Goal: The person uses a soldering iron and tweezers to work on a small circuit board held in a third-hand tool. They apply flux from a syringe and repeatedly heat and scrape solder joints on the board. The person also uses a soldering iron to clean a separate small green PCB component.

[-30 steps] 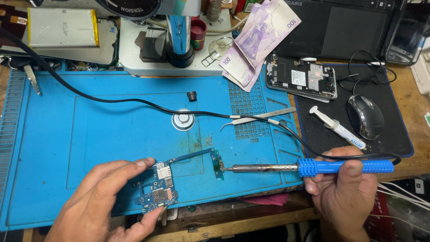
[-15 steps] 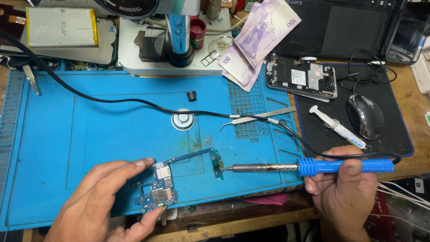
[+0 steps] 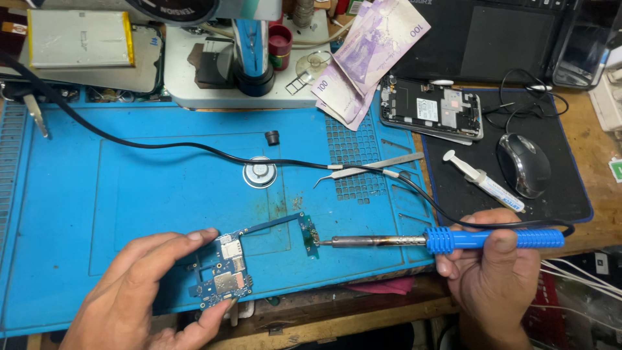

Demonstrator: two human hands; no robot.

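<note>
Nothing has moved: left hand (image 3: 139, 291) pinches circuit board (image 3: 227, 275) near blue mat's (image 3: 129, 188) front edge; right hand (image 3: 495, 272) grips soldering iron (image 3: 447, 240); banknotes (image 3: 369, 52) lie at the bench's back edge.

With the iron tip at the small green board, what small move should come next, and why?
Probably keep the iron steady. Its tip already meets the small green board, the right hand grips the blue handle, and the left hand pins the circuit board.
</note>
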